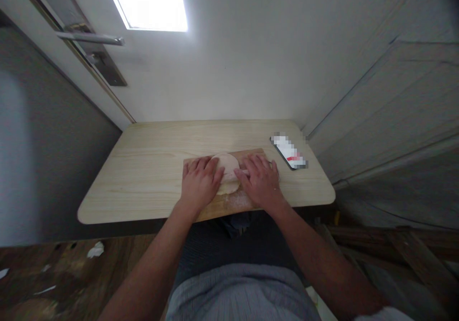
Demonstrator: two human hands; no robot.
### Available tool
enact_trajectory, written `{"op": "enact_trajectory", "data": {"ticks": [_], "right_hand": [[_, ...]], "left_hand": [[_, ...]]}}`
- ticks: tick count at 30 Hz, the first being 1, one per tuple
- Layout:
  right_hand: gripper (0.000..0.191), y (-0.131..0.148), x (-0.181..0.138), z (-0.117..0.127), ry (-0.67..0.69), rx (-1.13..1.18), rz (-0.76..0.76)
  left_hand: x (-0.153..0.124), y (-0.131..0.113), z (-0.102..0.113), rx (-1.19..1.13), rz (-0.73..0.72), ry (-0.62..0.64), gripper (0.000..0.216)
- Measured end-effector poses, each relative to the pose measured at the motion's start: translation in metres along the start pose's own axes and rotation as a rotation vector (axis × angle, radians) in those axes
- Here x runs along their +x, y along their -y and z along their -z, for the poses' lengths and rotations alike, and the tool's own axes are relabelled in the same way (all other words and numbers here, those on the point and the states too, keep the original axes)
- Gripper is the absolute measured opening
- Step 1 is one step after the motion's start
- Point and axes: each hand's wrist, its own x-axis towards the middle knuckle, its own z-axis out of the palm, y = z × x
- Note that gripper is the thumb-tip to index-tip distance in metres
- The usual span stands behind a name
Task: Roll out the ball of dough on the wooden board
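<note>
A flat round of pale dough (225,159) lies on a wooden board (211,212). Across the dough runs a slim, flour-dusted rolling pin (230,176), its middle showing between my hands. My left hand (200,180) rests over the pin's left end, palm down, with the thumb along it. Over the right end is my right hand (261,176), fingers bent forward and thumb against the pin. Both hands cover the pin's ends, so these are hidden. Loose flour (238,198) is spread on the board near its front edge.
The board sits at the front of a light wood-grain table (143,168). A phone (289,153) lies to the right, its screen lit and partly pixelated. Behind the table stands a white door with a metal handle (93,37). Crumpled paper (95,250) lies on the floor.
</note>
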Motion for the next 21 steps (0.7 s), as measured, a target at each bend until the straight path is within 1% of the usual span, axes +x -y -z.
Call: {"op": "enact_trajectory", "data": {"ticks": [7,21], "right_hand": [[0.047,0.003,0.008,0.004,0.006,-0.007,0.001],[0.046,0.003,0.017,0.004,0.016,-0.013,-0.004]], "left_hand": [[0.007,0.003,0.000,0.023,0.013,0.010,0.051],[0.015,0.004,0.001,0.046,0.056,0.040,0.050]]}}
